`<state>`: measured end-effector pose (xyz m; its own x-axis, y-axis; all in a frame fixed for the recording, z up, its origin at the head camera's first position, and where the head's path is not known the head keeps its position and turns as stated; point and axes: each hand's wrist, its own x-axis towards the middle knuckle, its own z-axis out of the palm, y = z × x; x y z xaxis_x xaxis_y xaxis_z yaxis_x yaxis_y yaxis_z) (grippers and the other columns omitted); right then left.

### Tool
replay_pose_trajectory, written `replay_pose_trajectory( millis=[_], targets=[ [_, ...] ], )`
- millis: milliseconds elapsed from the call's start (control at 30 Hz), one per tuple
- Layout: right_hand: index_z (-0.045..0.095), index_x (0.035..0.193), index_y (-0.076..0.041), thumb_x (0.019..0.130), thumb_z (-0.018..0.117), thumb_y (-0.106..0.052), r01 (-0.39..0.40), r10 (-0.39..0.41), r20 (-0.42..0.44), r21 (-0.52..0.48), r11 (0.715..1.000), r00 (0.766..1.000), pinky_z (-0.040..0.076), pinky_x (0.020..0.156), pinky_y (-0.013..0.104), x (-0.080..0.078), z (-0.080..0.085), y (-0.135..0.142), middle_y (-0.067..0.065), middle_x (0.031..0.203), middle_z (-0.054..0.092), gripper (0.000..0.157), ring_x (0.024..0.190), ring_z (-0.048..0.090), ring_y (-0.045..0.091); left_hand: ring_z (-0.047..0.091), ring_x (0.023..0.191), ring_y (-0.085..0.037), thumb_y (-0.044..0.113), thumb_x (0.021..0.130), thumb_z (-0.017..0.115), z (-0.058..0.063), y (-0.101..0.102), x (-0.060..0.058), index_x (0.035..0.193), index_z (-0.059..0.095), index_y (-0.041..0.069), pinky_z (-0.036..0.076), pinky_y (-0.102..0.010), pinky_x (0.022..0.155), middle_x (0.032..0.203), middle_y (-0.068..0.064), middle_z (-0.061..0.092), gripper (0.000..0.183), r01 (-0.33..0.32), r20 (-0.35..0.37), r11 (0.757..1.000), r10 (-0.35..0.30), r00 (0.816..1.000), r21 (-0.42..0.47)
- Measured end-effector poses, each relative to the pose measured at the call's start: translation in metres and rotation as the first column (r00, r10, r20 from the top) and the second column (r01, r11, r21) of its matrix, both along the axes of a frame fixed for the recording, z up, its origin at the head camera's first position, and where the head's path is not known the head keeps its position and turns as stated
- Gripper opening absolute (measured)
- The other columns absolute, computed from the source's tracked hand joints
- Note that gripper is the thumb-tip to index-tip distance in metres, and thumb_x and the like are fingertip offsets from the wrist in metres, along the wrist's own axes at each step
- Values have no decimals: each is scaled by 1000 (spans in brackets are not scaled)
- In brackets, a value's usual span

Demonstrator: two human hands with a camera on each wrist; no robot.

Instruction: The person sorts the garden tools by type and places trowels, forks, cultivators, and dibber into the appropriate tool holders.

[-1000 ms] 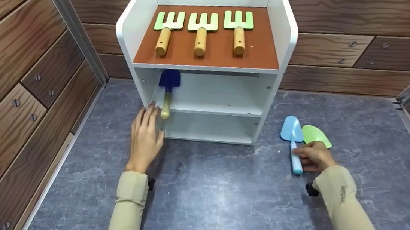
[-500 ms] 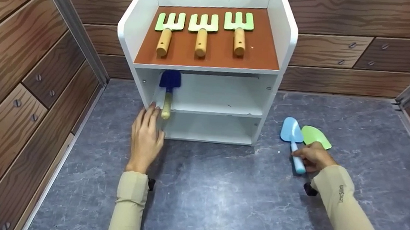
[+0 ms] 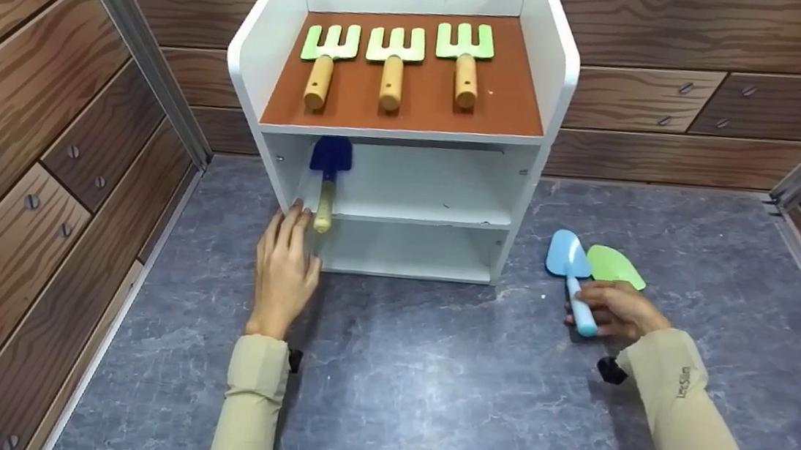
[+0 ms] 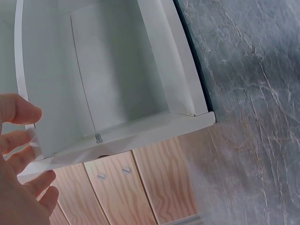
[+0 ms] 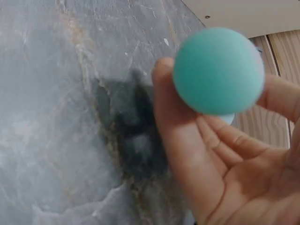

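Observation:
My right hand (image 3: 616, 310) grips a light blue trowel (image 3: 568, 256) by its handle, to the right of the white shelf unit (image 3: 420, 137). In the right wrist view the round teal handle end (image 5: 218, 70) faces the camera, between thumb and fingers. Just behind this hand lies a green trowel-like blade (image 3: 615, 265); its lower end is hidden. My left hand (image 3: 283, 272), fingers fairly straight, rests at the unit's lower left side edge. Close to it, a dark blue trowel (image 3: 332, 156) lies on the middle shelf, its wooden handle jutting past the front.
On the brown top board (image 3: 410, 119) lie three green hand forks: left (image 3: 319, 81), middle (image 3: 391, 81) and right (image 3: 466, 80). Wood-patterned walls (image 3: 676, 104) enclose the grey marbled floor (image 3: 414, 388) at the back and sides.
The light blue trowel's handle end has come up a little and shifted slightly right, with the right hand's fingers now further round it. The left hand has stayed in place.

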<state>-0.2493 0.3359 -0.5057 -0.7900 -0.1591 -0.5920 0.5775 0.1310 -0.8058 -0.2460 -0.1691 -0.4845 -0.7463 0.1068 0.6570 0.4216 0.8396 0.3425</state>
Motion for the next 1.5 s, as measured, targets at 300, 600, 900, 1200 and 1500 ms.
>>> replay_pose_trajectory(
  millis=[300,600,900,1200,1500],
  targets=[
    [2,161,1,100,60,-5,-19,18,-14,-68,997,1000,60,79,39,2,-3,1,9,103,71,84,94,73,21,40,135,-48,-4,80,71,-1,-1,0,139,53,-5,31,-64,111,151,-20,46,62,4,-5,1000,-4,1000,1],
    [2,161,2,99,60,-2,-34,26,-72,-111,993,997,60,80,41,6,-1,1,15,106,69,85,94,73,24,40,135,-48,-4,79,72,0,1,0,138,53,-5,32,-64,110,151,-20,46,63,6,15,1000,-6,1000,6],
    [8,161,0,98,63,-3,-65,51,-147,-91,994,988,60,80,42,10,6,-2,13,114,64,84,96,71,24,41,134,-49,-3,79,72,0,-1,-2,137,54,-6,32,-64,110,150,-20,47,61,1,2,1000,-1,1000,6],
    [12,160,-1,97,64,-2,-110,93,-213,-67,992,973,60,78,43,19,11,-5,7,111,67,82,97,70,23,40,135,-48,-3,79,70,-1,0,-1,139,53,-5,31,-64,111,150,-21,46,62,5,19,1000,-5,1000,3],
    [24,157,-2,95,65,0,-99,77,-254,-77,992,964,61,74,42,27,11,-10,8,107,70,74,96,72,26,39,136,-48,-2,81,69,2,0,0,139,52,-5,29,-62,113,152,-20,45,61,5,30,1000,-5,1000,3]
  ],
)
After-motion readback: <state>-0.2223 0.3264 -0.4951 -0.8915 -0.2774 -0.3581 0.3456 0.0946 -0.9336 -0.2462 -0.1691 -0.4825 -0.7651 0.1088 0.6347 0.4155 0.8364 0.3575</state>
